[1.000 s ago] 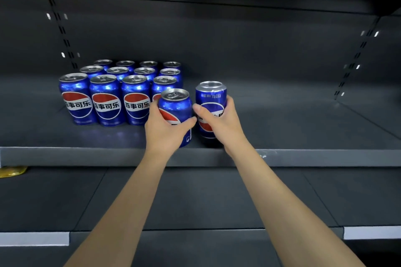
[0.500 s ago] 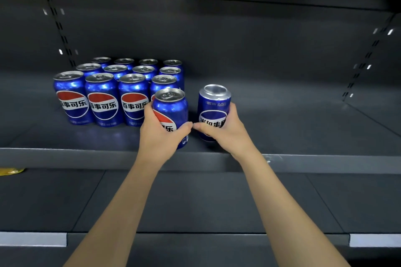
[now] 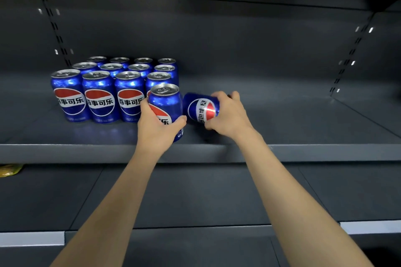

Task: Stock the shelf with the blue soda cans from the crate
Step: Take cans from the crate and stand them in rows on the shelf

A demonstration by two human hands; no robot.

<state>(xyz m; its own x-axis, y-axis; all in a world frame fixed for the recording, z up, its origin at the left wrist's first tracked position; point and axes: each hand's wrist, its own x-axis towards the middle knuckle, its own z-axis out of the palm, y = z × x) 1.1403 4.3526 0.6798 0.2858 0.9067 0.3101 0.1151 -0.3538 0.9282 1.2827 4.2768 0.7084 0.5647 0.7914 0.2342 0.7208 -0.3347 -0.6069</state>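
While the left hand (image 3: 159, 130) wraps its grip round an upright can (image 3: 166, 107) at the shelf (image 3: 108, 153) front, just right of the stocked block (image 3: 112, 91), the right hand (image 3: 227, 115) grips a tipped can (image 3: 200, 109) lying sideways. Rigid, smooth, likely full and hefty; best held mid-body. Slippery sides could roll.

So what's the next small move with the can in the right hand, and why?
Probably turn it back upright. The right hand grips a tilted can, its label sideways, while the left hand holds an upright can beside the standing block of cans. It can't join the row until it stands on the shelf.
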